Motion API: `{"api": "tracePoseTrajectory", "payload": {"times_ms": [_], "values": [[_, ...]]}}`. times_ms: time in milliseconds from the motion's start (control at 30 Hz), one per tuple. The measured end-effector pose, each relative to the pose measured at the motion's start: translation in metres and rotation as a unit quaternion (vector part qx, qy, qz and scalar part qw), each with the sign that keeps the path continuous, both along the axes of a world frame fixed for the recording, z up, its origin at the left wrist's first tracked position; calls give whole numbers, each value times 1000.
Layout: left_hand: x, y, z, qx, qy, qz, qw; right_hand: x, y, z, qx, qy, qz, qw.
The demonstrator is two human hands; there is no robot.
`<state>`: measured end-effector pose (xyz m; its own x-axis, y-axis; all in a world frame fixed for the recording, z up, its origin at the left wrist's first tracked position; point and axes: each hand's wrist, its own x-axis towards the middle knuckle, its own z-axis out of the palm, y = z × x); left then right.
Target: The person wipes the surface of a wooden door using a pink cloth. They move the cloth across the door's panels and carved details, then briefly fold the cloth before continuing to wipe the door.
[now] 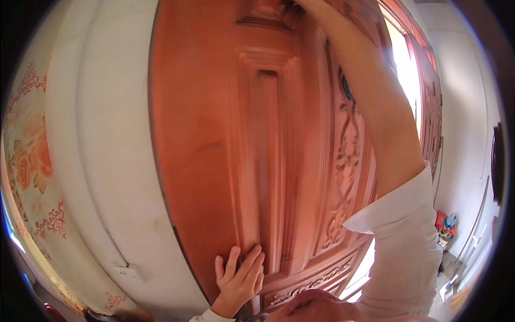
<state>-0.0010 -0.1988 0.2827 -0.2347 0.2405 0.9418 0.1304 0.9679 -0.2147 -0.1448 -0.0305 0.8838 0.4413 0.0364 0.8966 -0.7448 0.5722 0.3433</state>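
Note:
A reddish-brown wooden door (197,120) with moulded panels and carved scrollwork fills the middle of my view. My left hand (241,269) rests on its lower part, fingers spread and nothing held. My right arm (378,92), in a rolled white sleeve, reaches up across the carved side to the top of the picture. At the upper edge my right hand (301,3) is mostly cut off, near a raised upper panel (257,14). A dark blurred patch lies there; I cannot tell what it is. Behind my forearm, a dark round fitting (346,86) is partly hidden.
To the left stand a white wall (116,120) with a socket (130,273) and a rose-patterned panel (34,153). Bright light enters through a gap (406,68) on the right, beside another carved door leaf (431,104). A red bag (442,221) sits at far right.

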Motion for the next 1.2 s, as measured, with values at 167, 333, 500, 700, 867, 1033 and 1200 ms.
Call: {"api": "tracePoseTrajectory", "payload": {"times_ms": [167,333,500,700,867,1033,1200], "values": [[-3,1,-5,-12,7,38,999,-79,132,13,-69,-38,-14,997],[-6,4,-13,-13,13,69,997,-147,266,9,-150,-208,-122,959],[-8,1,-17,-35,16,83,996,-145,268,-13,-166,-95,-80,978],[-7,4,-20,-31,0,129,991,-120,208,-3,51,188,-119,974],[-9,5,-22,-36,-2,165,986,-159,272,14,-14,27,-44,999],[-6,7,-23,-32,-10,171,985,-200,322,-5,-136,12,-29,990],[-5,8,-19,-38,-8,152,988,-184,351,-115,18,-151,59,987]]}}
